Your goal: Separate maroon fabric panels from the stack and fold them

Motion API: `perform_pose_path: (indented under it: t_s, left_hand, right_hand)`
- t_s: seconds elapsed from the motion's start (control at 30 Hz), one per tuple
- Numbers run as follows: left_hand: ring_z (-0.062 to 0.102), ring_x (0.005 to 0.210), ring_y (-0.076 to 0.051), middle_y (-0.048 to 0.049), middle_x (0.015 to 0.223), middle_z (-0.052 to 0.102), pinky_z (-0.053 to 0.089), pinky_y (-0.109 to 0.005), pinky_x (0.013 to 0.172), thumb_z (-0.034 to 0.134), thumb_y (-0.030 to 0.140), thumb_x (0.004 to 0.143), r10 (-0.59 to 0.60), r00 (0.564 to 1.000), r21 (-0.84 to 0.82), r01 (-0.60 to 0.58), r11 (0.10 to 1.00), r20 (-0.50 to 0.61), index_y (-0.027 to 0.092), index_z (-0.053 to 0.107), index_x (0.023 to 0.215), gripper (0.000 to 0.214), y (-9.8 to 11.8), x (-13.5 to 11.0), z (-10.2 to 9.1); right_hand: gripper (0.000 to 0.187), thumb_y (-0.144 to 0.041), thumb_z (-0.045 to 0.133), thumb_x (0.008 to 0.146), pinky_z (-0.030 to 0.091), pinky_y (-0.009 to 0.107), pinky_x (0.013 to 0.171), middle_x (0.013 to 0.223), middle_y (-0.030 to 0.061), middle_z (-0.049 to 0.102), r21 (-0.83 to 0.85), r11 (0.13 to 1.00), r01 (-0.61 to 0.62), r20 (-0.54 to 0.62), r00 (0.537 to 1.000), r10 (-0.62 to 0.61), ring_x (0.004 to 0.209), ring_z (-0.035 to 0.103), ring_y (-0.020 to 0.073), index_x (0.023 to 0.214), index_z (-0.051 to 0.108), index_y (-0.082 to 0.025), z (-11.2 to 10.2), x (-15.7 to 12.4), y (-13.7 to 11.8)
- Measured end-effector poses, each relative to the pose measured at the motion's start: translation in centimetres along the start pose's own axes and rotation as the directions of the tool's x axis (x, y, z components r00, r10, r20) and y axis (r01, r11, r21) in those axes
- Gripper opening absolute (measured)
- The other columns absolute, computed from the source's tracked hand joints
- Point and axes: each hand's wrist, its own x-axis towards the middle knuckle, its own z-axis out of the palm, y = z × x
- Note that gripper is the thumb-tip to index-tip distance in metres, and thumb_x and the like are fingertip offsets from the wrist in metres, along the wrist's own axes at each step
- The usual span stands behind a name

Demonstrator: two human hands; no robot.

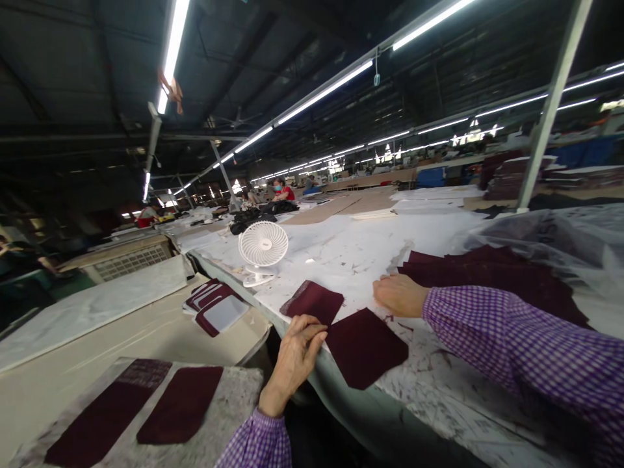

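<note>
My left hand (296,354) rests at the near edge of the white cutting table (351,253), fingertips touching a dark maroon fabric piece (365,346). A second maroon piece (312,301) lies just beyond it. My right hand (400,294), in a purple checked sleeve, lies knuckles up on the table beside a spread stack of maroon cut pieces (492,276); whether it grips any cloth is hidden.
A small white desk fan (262,249) stands on the table. Maroon pieces with white patches (214,305) lie on a lower beige bench; two more maroon pieces (141,406) lie on a grey pad. Clear plastic sheeting (550,237) covers goods at right. Other people work far back.
</note>
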Motion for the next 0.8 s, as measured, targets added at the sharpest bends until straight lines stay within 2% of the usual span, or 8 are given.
perform_pose_path:
  t_s: [0.13,0.23,0.3,0.4,0.53,0.6,0.73,0.8]
  left_hand:
    - [0.058,0.083,-0.019,-0.0045,0.085,0.064,0.044,-0.034,0.078,0.040,0.038,0.091,-0.152,0.988,0.024,0.153,0.988,-0.025,0.019,0.060,0.086,0.028,0.2,1.3,0.1]
    - [0.060,0.071,-0.019,-0.0032,0.081,0.063,0.045,-0.031,0.066,0.047,0.043,0.086,-0.329,0.944,0.112,0.331,0.937,-0.035,0.019,0.054,0.094,0.026,0.5,3.1,0.4]
    - [0.061,0.077,-0.020,-0.0058,0.091,0.063,0.045,-0.032,0.067,0.053,0.042,0.083,-0.341,0.939,0.248,0.340,0.907,-0.040,0.018,0.053,0.098,0.029,0.9,4.3,0.8]
    - [0.059,0.091,-0.024,-0.0080,0.102,0.060,0.045,-0.034,0.075,0.056,0.041,0.080,-0.288,0.958,0.417,0.270,0.868,-0.021,0.019,0.056,0.097,0.028,1.5,5.5,1.5]
    - [0.053,0.103,-0.028,-0.0108,0.101,0.061,0.043,-0.036,0.085,0.056,0.032,0.079,-0.256,0.966,0.452,0.211,0.867,0.040,0.017,0.061,0.095,0.023,2.0,6.2,2.3]
    - [0.052,0.103,-0.030,-0.0140,0.102,0.062,0.042,-0.038,0.085,0.052,0.025,0.079,-0.271,0.962,0.427,0.228,0.875,0.042,0.014,0.063,0.093,0.021,2.1,6.4,2.6]
    - [0.056,0.098,-0.030,-0.0159,0.097,0.065,0.041,-0.039,0.081,0.046,0.016,0.077,-0.308,0.952,0.357,0.288,0.889,-0.002,0.013,0.067,0.086,0.023,2.0,6.8,2.7]
    - [0.059,0.092,-0.029,-0.0150,0.093,0.067,0.041,-0.038,0.079,0.044,0.016,0.077,-0.353,0.934,0.285,0.351,0.892,-0.046,0.015,0.069,0.080,0.025,1.5,7.0,2.5]
  right_hand:
    - [0.018,-0.023,0.052,0.082,0.044,0.032,0.073,0.093,0.0085,0.063,0.072,0.981,-0.179,0.081,0.981,0.174,0.084,0.059,0.0203,0.096,0.063,-0.018,1.3,0.9,-1.7]
    - [0.017,-0.023,0.056,0.078,0.044,0.025,0.062,0.079,0.0030,0.066,0.147,0.953,-0.264,0.191,0.953,0.234,0.069,0.060,0.0152,0.091,0.064,-0.018,1.6,1.4,-2.3]
    - [0.010,-0.020,0.059,0.074,0.043,0.022,0.059,0.075,0.0015,0.066,0.186,0.944,-0.273,0.247,0.943,0.224,0.066,0.059,0.0134,0.081,0.065,-0.017,0.7,1.6,-2.1]
    - [0.011,-0.018,0.056,0.074,0.043,0.022,0.061,0.077,0.0024,0.067,0.209,0.937,-0.279,0.254,0.941,0.223,0.070,0.060,0.0142,0.081,0.064,-0.016,-2.6,1.2,-0.5]
    - [0.022,-0.020,0.047,0.079,0.046,0.026,0.069,0.087,0.0043,0.068,0.178,0.921,-0.346,0.164,0.934,0.319,0.080,0.062,0.0173,0.096,0.060,-0.017,-7.8,-0.9,3.8]
    - [0.021,-0.018,0.051,0.075,0.046,0.029,0.074,0.092,0.0051,0.068,0.099,0.891,-0.444,0.070,0.896,0.439,0.084,0.062,0.0196,0.093,0.061,-0.019,-9.4,-2.4,6.6]
    - [0.012,-0.012,0.056,0.069,0.046,0.039,0.069,0.075,0.0115,0.068,-0.019,0.800,-0.600,-0.072,0.799,0.598,0.071,0.063,0.0259,0.073,0.065,-0.018,-9.5,-5.4,11.0]
    - [0.009,-0.016,0.058,0.071,0.045,0.045,0.070,0.071,0.0137,0.067,-0.043,0.787,-0.616,-0.171,0.780,0.601,0.069,0.063,0.0287,0.067,0.066,-0.019,-8.8,-6.0,11.9]
